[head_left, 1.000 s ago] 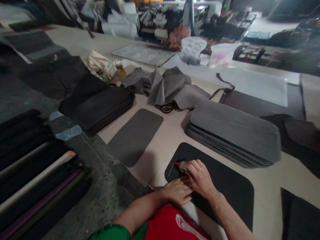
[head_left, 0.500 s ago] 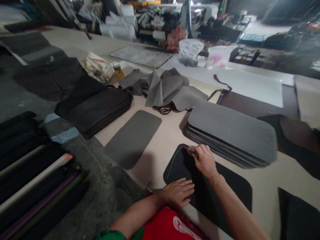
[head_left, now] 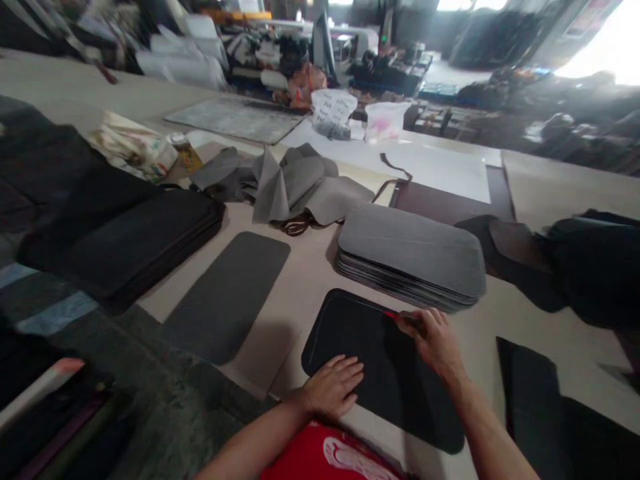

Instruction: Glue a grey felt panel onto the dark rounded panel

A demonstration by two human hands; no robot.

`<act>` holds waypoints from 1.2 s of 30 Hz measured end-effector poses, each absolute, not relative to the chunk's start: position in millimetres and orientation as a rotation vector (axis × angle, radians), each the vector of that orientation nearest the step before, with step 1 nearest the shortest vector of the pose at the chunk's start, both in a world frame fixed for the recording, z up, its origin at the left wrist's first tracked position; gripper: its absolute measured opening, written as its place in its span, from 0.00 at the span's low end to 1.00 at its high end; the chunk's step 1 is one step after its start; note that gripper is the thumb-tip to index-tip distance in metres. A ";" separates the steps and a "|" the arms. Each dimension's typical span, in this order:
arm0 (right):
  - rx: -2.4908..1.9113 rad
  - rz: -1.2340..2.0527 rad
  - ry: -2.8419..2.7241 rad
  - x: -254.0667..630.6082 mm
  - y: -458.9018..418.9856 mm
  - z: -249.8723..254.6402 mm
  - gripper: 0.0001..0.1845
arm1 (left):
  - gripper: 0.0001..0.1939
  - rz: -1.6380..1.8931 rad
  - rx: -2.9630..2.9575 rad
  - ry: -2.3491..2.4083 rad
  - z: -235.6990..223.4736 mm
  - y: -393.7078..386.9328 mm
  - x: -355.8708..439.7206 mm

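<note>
A black rounded-corner panel (head_left: 370,353) lies flat on the table in front of me. My left hand (head_left: 336,383) rests on its near left edge, fingers stretched out and palm down. At the far edge of the panel, my right hand (head_left: 437,340) pinches a small marking tool with a red tip (head_left: 391,315); the rest of the tool is mostly hidden by the fingers. A thin pale line runs just inside the panel's left and far edges, up to the red tip. Behind the right hand stands a stack of grey rounded panels (head_left: 410,247).
A single grey panel (head_left: 230,293) lies to the left, beyond it a pile of black pieces (head_left: 125,233). Crumpled grey sheets (head_left: 300,180) lie farther back, near plastic bags (head_left: 333,113). Dark pieces (head_left: 533,387) are at the right. The table edge drops to the floor at left.
My right hand has moved the red-tipped tool rightward along the panel's far edge, and the pale line is longer. My left hand stays on the panel. The view has turned right.
</note>
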State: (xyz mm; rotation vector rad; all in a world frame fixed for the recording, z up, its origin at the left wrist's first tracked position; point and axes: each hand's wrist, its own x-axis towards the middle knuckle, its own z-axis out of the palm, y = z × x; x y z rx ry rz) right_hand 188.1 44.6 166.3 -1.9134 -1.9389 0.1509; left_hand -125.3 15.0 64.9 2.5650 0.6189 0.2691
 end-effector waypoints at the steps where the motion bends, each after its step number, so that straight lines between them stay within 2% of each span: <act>1: -1.940 0.143 -1.906 196.6 36.2 166.1 0.06 | 0.25 0.275 2.569 0.626 64.6 14.7 -125.7; 6: -2.089 0.087 -1.744 234.4 -6.7 169.1 0.07 | 0.26 0.269 2.586 0.779 66.9 13.7 -126.0; 9: -2.165 0.050 -1.655 253.3 -29.6 170.5 0.12 | 0.30 0.177 2.559 0.867 74.5 14.2 -121.8; 15: -2.268 -0.012 -1.516 280.3 -63.7 167.0 0.20 | 0.23 -0.088 2.465 1.067 101.2 34.9 -104.5; 18: -2.290 -0.015 -1.484 287.1 -72.6 166.5 0.21 | 0.28 -0.160 2.469 1.124 114.3 62.0 -97.6; 23: -2.312 0.032 -1.487 287.8 -79.9 171.8 0.21 | 0.48 -0.346 2.419 1.213 131.8 105.4 -86.4; 26: -2.294 0.107 -1.557 284.0 -89.0 176.7 0.19 | 0.54 -0.453 2.396 1.236 137.6 116.2 -76.6; 30: -2.289 0.193 -1.613 273.5 -113.4 182.6 0.16 | 0.57 -0.547 2.374 1.277 140.1 119.2 -67.2; 36: -2.338 0.286 -1.551 251.7 -164.6 183.4 0.12 | 0.55 -0.576 2.390 1.285 145.2 120.4 -65.7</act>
